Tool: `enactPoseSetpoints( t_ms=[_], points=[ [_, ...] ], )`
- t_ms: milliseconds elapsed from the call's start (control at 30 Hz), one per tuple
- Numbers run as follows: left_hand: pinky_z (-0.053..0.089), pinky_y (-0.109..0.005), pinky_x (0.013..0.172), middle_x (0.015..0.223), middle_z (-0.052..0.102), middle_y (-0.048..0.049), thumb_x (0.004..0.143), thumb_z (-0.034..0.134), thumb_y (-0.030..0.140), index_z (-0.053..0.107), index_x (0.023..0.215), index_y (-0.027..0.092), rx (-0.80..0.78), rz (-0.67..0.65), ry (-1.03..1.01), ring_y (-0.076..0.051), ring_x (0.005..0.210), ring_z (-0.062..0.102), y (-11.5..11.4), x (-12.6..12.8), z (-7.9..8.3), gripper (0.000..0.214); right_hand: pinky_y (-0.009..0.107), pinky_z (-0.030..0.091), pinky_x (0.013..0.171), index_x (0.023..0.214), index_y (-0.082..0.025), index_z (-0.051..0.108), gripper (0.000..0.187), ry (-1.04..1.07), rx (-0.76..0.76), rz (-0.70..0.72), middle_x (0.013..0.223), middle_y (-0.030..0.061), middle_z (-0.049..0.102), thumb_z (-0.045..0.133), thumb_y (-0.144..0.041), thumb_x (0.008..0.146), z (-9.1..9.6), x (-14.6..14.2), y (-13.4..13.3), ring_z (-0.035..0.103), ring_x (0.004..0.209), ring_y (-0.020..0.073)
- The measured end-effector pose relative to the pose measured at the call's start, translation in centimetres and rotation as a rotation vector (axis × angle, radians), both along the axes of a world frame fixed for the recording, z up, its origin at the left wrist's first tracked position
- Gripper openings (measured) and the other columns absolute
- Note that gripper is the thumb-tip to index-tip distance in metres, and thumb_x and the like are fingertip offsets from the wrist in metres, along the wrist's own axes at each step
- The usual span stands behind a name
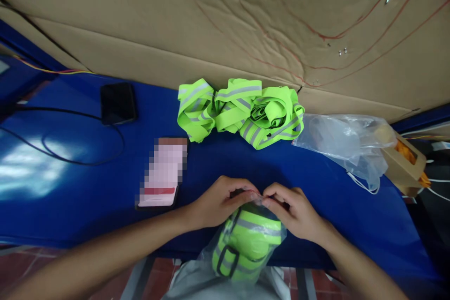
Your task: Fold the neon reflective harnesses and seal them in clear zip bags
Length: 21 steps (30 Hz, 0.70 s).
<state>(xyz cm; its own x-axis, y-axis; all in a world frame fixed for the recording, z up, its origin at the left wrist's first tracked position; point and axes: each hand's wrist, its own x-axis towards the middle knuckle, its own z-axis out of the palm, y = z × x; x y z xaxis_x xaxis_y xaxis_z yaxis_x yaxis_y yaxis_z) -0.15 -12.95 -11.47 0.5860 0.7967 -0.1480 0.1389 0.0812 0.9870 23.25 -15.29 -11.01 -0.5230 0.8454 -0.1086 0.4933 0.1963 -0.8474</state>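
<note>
A clear plastic bag (277,229) hangs from both hands at the front edge of the blue table. Inside it sits a folded neon green reflective strap (251,239) with grey stripes and a black buckle. My left hand (225,199) pinches the bag's top edge between thumb and fingers. Close beside it, my right hand (295,208) pinches the same edge, the fingertips of both hands almost touching. A thin red line shows along the bag's top near the left fingertips. Behind the hands, several bundles of green reflective strap (237,108) lie against the cardboard.
Left of the hands lies a phone (163,173) with a lit, blurred screen. A black box-like device (117,103) and a black cable sit farther left. At right are clear plastic bags (341,136) and a cardboard box (408,164). Cardboard sheeting (140,23) rises behind the table (87,197).
</note>
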Motion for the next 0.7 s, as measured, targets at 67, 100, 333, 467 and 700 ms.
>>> enactPoseSetpoints(
  t_ms=[67,100,333,467,700],
  points=[
    [0.050,-0.023,0.072,0.098,0.079,-0.0047,0.101,0.053,0.038,0.077,0.105,0.018,0.001,-0.042,0.011,-0.016,0.085,0.071,0.3,-0.2,0.0,0.031,0.022,0.030,0.050,0.097,-0.021,0.067,0.019,-0.021,0.009,-0.045,0.058,-0.0072,0.050,0.060,-0.038,0.101,-0.2,0.4,0.3,0.042,0.048,0.0068],
    [0.050,-0.023,0.074,0.101,0.079,-0.0045,0.103,0.050,0.038,0.076,0.110,0.019,0.006,-0.057,0.025,-0.017,0.088,0.071,0.4,-0.3,0.0,0.032,0.022,0.031,0.050,0.094,-0.021,0.067,0.020,-0.035,0.017,-0.068,0.056,-0.0073,0.049,0.062,-0.040,0.099,-0.2,0.6,0.5,0.043,0.048,0.0070],
    [0.050,-0.023,0.069,0.089,0.080,-0.0029,0.102,0.052,0.036,0.079,0.103,0.020,0.152,0.036,0.094,-0.017,0.077,0.071,0.8,-0.7,0.0,0.031,0.023,0.044,0.063,0.092,-0.022,0.069,0.021,-0.052,-0.024,-0.025,0.083,0.0008,0.070,0.063,-0.041,0.098,0.9,1.8,1.8,0.063,0.074,0.0133],
    [0.048,-0.022,0.065,0.083,0.078,-0.0026,0.102,0.052,0.034,0.078,0.097,0.019,0.191,0.046,0.089,-0.015,0.071,0.068,0.7,-0.5,-0.3,0.031,0.024,0.045,0.065,0.094,-0.021,0.067,0.021,-0.016,-0.003,0.018,0.085,0.0024,0.068,0.055,-0.037,0.102,1.1,1.5,1.7,0.061,0.076,0.0142],
    [0.056,-0.028,0.090,0.125,0.074,-0.0069,0.098,0.059,0.034,0.063,0.138,0.025,0.208,0.088,0.141,-0.021,0.108,0.072,0.7,-0.9,0.5,0.041,0.024,0.043,0.065,0.097,-0.021,0.065,0.018,-0.069,0.068,-0.096,0.083,0.0009,0.067,0.055,-0.036,0.102,-0.5,1.1,1.8,0.060,0.073,0.0129]
  ],
)
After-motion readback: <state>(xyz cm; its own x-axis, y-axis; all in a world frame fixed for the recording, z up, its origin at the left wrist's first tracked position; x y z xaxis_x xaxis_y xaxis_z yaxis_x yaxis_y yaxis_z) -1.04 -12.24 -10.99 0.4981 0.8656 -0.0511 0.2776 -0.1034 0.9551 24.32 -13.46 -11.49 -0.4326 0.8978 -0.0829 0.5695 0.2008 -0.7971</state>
